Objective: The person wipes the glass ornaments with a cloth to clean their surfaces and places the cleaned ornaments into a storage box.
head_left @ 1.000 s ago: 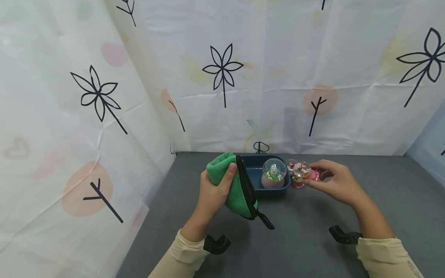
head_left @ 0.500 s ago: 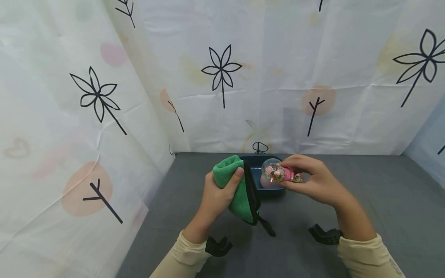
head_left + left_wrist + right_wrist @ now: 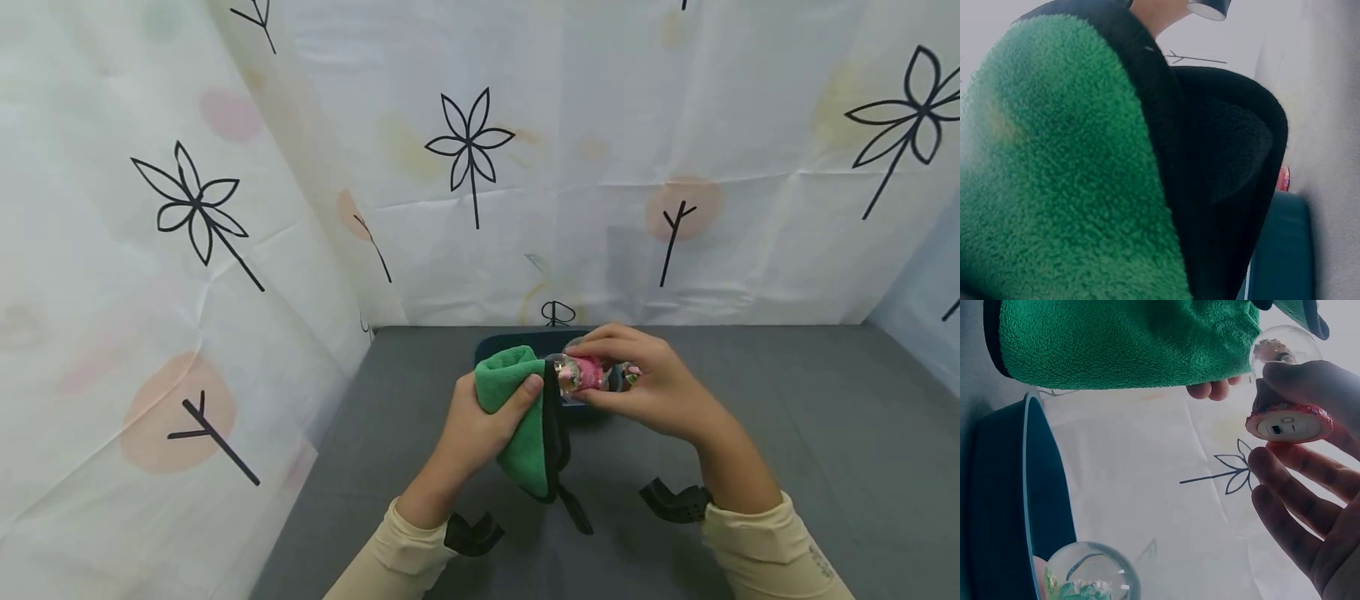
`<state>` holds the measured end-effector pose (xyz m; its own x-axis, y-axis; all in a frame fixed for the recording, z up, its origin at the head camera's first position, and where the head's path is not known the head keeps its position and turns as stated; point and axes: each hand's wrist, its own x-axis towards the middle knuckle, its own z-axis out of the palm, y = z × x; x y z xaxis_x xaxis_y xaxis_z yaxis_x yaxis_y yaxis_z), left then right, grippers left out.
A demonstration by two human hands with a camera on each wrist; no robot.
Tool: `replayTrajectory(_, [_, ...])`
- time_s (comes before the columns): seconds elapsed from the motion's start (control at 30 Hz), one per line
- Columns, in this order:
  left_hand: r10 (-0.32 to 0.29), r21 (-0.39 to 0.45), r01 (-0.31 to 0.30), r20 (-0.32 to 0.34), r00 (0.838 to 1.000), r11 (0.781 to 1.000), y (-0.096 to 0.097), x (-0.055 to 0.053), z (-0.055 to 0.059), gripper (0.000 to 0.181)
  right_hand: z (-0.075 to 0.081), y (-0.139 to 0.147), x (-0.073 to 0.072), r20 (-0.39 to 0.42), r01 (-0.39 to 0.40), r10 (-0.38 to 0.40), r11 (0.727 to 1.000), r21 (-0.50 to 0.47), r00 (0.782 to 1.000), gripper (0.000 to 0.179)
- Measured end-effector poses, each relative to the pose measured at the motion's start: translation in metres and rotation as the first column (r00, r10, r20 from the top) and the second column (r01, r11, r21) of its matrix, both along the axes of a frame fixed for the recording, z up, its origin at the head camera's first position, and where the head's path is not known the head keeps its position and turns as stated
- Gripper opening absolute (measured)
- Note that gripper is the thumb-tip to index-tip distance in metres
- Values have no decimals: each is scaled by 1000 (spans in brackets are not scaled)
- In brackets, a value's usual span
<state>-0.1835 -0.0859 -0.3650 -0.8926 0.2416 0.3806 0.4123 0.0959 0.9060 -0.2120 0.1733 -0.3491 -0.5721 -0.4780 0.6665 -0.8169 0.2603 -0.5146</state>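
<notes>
My left hand point(image 3: 476, 425) grips a folded green towel point(image 3: 517, 450) with black edging and a hanging loop. In my right hand point(image 3: 656, 387), fingers and thumb pinch a small snow globe point(image 3: 588, 373) with a pink base. It is tipped sideways in the head view, its clear dome pointing left at the towel's black edge; whether they touch I cannot tell. The right wrist view shows the underside of its base point(image 3: 1291, 425). Behind both hands sits a blue tray point(image 3: 491, 343), partly hidden. Inside it stands a larger snow globe point(image 3: 1091, 575), mostly covered by my right hand in the head view.
A small red object point(image 3: 1283, 178) shows just past the tray in the left wrist view. The grey tabletop point(image 3: 810, 417) spreads around the tray. A white patterned cloth point(image 3: 585, 167) hangs behind the table and along its left side.
My right hand has carried the small snow globe left, from beside the tray to the towel. My left hand has shifted slightly right and down with the towel.
</notes>
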Motion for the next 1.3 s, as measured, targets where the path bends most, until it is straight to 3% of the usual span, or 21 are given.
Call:
replayTrajectory(0.23, [-59,-38,59,0,998,998,2,2,-2,26,3,-1,5,-6,-15,15,1000,20,1000,50])
replayTrajectory(0.43, [-62,-64,63,15,998,996,2,2,-3,40,4,-5,10,2,-32,32,999,15,999,51])
replayTrajectory(0.57, [-70,-68,71,14,997,995,2,2,-3,34,4,-8,12,-45,-3,4,1000,29,999,52])
replayTrajectory(0.73, [-124,-58,123,-9,992,991,2,2,-3,23,5,-11,16,-101,18,-14,999,40,995,53])
replayTrajectory(0.97, [-167,-64,166,-9,986,984,1,2,-2,32,10,-17,20,-100,20,-18,999,25,995,57])
replayTrajectory(1.3, [-177,-73,175,-32,984,982,-1,4,0,31,12,-16,25,-124,50,-45,998,36,991,50])
